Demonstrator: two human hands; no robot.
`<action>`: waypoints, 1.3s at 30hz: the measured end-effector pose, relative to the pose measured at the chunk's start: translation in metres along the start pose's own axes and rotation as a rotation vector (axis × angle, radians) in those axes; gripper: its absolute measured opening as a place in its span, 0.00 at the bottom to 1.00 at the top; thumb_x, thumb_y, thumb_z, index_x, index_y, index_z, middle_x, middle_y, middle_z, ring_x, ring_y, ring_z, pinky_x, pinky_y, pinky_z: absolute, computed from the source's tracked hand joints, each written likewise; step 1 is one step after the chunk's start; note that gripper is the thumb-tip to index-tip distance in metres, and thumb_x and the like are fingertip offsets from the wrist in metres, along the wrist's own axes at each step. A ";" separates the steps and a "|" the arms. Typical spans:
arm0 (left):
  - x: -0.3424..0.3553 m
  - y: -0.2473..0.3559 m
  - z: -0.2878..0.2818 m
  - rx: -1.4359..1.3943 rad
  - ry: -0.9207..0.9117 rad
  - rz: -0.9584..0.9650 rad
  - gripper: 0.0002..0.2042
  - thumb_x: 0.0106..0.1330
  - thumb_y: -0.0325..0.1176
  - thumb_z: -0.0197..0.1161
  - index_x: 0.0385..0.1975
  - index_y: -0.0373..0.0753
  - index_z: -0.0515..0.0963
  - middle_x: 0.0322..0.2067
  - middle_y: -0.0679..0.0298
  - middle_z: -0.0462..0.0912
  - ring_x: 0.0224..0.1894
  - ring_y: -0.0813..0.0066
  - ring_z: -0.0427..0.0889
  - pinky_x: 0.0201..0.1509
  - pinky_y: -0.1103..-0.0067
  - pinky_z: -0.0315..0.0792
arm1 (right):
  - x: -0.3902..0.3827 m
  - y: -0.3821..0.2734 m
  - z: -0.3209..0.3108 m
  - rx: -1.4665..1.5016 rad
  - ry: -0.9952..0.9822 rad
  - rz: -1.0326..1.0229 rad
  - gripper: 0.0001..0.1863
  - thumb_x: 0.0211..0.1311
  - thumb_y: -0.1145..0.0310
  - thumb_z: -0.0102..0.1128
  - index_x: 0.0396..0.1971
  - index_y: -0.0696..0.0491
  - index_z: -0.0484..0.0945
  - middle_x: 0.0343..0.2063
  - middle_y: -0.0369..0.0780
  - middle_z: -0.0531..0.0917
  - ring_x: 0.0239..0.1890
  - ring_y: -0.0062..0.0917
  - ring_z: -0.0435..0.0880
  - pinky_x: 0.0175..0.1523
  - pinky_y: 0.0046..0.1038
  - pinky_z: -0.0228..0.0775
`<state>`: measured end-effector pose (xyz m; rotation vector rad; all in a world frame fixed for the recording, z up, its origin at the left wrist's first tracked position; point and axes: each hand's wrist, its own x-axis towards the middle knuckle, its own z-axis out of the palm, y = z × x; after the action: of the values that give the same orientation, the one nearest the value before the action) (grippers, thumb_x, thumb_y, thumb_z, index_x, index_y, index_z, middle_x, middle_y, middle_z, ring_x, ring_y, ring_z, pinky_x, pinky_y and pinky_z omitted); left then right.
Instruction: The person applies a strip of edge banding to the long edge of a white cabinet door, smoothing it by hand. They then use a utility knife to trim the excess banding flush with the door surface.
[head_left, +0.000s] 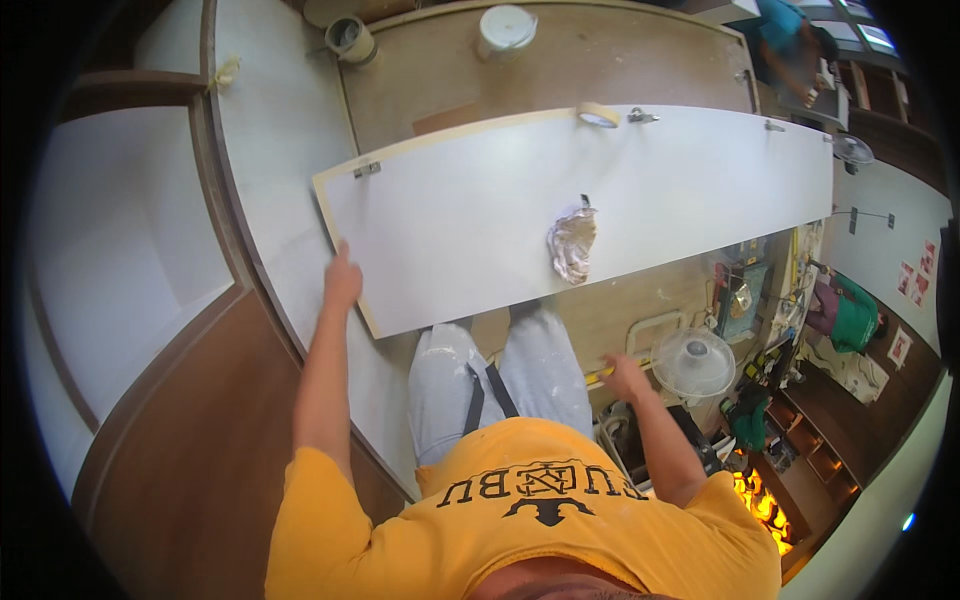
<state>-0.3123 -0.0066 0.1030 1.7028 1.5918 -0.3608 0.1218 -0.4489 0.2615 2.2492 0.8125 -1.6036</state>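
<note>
Pointing forward at the left edge of a white panel (460, 230), the left hand (343, 280) is the nearer one, index finger extended; whether it grips anything cannot be told. The panel lies ahead of both hands, its long axis running left to right. The right hand (628, 378), apart from it, is closed around a slim yellow object (597, 376). Dark lettering (545, 482) crosses the yellow shirt (400, 545), upside down

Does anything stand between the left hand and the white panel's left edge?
Nothing visible does. The left hand has a finger extended at the left edge of the white panel. The crumpled cloth and tape roll lie on the panel, away from it.
</note>
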 end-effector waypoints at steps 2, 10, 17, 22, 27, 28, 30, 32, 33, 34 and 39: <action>-0.051 -0.013 0.018 -0.042 -0.075 0.128 0.24 0.65 0.29 0.56 0.63 0.36 0.79 0.47 0.40 0.86 0.52 0.43 0.84 0.59 0.59 0.78 | -0.025 0.003 0.017 0.074 -0.024 -0.038 0.25 0.61 0.63 0.71 0.58 0.53 0.83 0.47 0.50 0.88 0.51 0.46 0.87 0.58 0.39 0.78; -0.223 -0.056 0.039 -0.311 -0.326 -0.156 0.03 0.63 0.24 0.68 0.30 0.32 0.82 0.25 0.59 0.88 0.24 0.73 0.87 0.31 0.75 0.80 | -0.057 0.009 0.002 0.282 0.140 -0.116 0.24 0.62 0.65 0.69 0.59 0.51 0.83 0.47 0.48 0.88 0.44 0.40 0.89 0.52 0.38 0.80; -0.285 -0.052 0.065 -0.364 -0.190 -0.194 0.06 0.67 0.27 0.66 0.29 0.32 0.79 0.23 0.59 0.85 0.23 0.72 0.85 0.29 0.73 0.80 | -0.063 0.085 -0.022 0.350 0.275 -0.201 0.23 0.63 0.67 0.69 0.58 0.51 0.83 0.44 0.45 0.89 0.43 0.36 0.88 0.51 0.36 0.80; -0.336 -0.015 0.108 -0.486 -0.206 -0.157 0.08 0.71 0.29 0.62 0.30 0.32 0.79 0.24 0.59 0.84 0.23 0.72 0.84 0.29 0.72 0.80 | -0.075 0.195 -0.003 0.335 0.363 -0.216 0.23 0.63 0.68 0.69 0.58 0.54 0.82 0.43 0.45 0.89 0.44 0.35 0.88 0.50 0.35 0.80; -0.371 0.023 0.142 -0.507 -0.331 -0.148 0.07 0.72 0.29 0.60 0.34 0.32 0.82 0.25 0.60 0.84 0.25 0.72 0.85 0.31 0.74 0.81 | -0.087 0.304 0.039 0.487 0.350 -0.045 0.21 0.59 0.69 0.68 0.54 0.56 0.84 0.39 0.47 0.91 0.41 0.34 0.91 0.48 0.34 0.82; -0.377 0.031 0.144 -0.480 -0.378 -0.155 0.08 0.72 0.30 0.61 0.35 0.32 0.82 0.26 0.60 0.85 0.26 0.72 0.85 0.32 0.74 0.81 | -0.092 0.318 0.048 0.459 0.336 -0.044 0.21 0.59 0.69 0.68 0.53 0.57 0.84 0.39 0.47 0.91 0.40 0.34 0.91 0.47 0.33 0.82; -0.388 0.044 0.145 -0.429 -0.474 -0.168 0.09 0.72 0.33 0.62 0.38 0.32 0.83 0.29 0.59 0.87 0.27 0.71 0.86 0.34 0.74 0.82 | -0.100 0.342 0.066 0.399 0.313 -0.041 0.21 0.58 0.70 0.68 0.52 0.58 0.84 0.38 0.46 0.91 0.37 0.33 0.91 0.46 0.32 0.82; -0.402 0.049 0.158 -0.147 -0.776 -0.103 0.11 0.69 0.35 0.65 0.42 0.33 0.85 0.32 0.60 0.89 0.30 0.73 0.87 0.36 0.75 0.82 | -0.092 0.377 0.100 0.496 0.159 -0.024 0.19 0.59 0.71 0.69 0.51 0.59 0.85 0.37 0.42 0.92 0.36 0.30 0.90 0.44 0.31 0.81; -0.418 0.043 0.158 0.007 -0.910 -0.106 0.12 0.68 0.36 0.66 0.44 0.34 0.86 0.34 0.60 0.90 0.31 0.74 0.88 0.37 0.75 0.83 | -0.112 0.338 0.103 0.481 0.019 0.000 0.19 0.61 0.72 0.69 0.52 0.59 0.84 0.39 0.40 0.91 0.38 0.28 0.89 0.46 0.30 0.80; -0.438 0.069 0.154 0.095 -0.989 -0.044 0.15 0.66 0.37 0.67 0.47 0.35 0.86 0.36 0.61 0.91 0.33 0.73 0.90 0.39 0.74 0.83 | -0.155 0.291 0.090 0.465 -0.093 0.050 0.20 0.62 0.72 0.68 0.54 0.59 0.83 0.41 0.38 0.91 0.39 0.26 0.89 0.48 0.29 0.80; -0.497 0.013 0.209 -0.190 -1.055 0.061 0.23 0.65 0.42 0.71 0.57 0.38 0.83 0.49 0.59 0.90 0.48 0.64 0.90 0.48 0.70 0.82 | -0.167 0.243 0.087 0.469 -0.159 -0.048 0.20 0.62 0.73 0.68 0.54 0.58 0.83 0.42 0.38 0.91 0.40 0.26 0.88 0.48 0.29 0.79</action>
<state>-0.3303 -0.5094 0.2981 1.0801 0.7503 -0.8657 0.1546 -0.7386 0.3600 2.3631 0.4883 -2.1465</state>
